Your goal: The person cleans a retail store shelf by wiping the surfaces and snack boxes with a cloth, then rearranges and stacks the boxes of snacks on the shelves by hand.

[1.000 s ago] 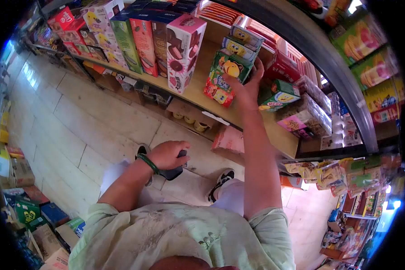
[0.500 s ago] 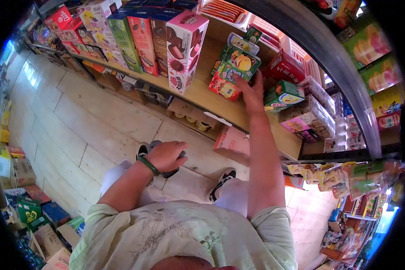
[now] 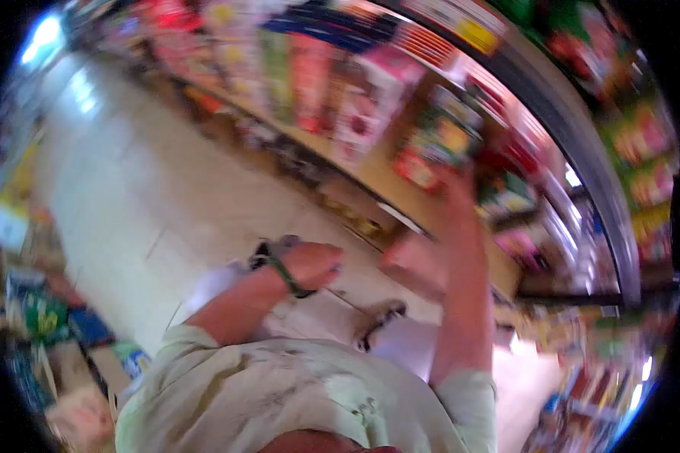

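While blur smears green-and-red, yellow-patched cardboard packaging point(image 3: 437, 142), the bare right hand point(image 3: 458, 181) is at its edge. Grip cannot be told there or in the left hand point(image 3: 312, 265)

Blurred. Right hand point(image 3: 459, 180) at green-and-red boxes point(image 3: 438, 140) on shelf point(image 3: 387, 183), grip unclear; pink box point(image 3: 374, 102) left of it, green box point(image 3: 512, 193) just right. Left hand point(image 3: 315, 266) above floor point(image 3: 128, 189), green bangle point(image 3: 284, 273) at its wrist.

We see green and red packs point(image 3: 447, 134) with a yellow patch, a pink-and-white carton point(image 3: 378, 98) with dark blotches, tan shelf point(image 3: 399, 199), grey rail point(image 3: 578, 109), cream floor point(image 3: 128, 189), our dark green bracelet point(image 3: 285, 275), our pale green shirt point(image 3: 279, 400).
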Demonstrator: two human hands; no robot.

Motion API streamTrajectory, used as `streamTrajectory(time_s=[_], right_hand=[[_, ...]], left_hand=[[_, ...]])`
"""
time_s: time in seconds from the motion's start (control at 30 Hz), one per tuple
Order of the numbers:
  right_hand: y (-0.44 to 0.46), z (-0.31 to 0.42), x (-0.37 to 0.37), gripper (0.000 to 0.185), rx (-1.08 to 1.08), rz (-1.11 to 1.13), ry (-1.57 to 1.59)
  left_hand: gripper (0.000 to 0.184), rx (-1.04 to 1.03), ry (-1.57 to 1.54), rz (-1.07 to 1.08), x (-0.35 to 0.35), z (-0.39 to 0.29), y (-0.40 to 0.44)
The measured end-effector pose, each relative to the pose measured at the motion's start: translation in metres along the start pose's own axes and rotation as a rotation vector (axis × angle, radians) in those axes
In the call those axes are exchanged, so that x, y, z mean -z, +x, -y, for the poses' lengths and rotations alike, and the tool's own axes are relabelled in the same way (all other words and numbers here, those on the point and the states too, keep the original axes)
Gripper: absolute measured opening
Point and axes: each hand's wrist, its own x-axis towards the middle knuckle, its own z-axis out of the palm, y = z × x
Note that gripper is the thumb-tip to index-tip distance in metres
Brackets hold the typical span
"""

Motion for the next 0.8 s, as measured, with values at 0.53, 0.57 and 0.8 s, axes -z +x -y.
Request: streamTrajectory(time_s=[0.53,0.57,0.8], right_hand=[[0.004,0.0,0.011,0.074,0.182,0.128,-0.138],[0.004,-0.003,0.012,0.073,0.139,0.072,-0.147],[0.003,-0.021,0.028,0.067,0.107,0.013,-0.135]], left_hand=[[0.024,-0.001,0.016,-0.081,-0.008,0.0,0.012],[0.024,0.026,0.022,-0.075,-0.008,-0.001,0.013],[0.024,0.002,0.043,-0.066,-0.004,-0.005,0.008]])
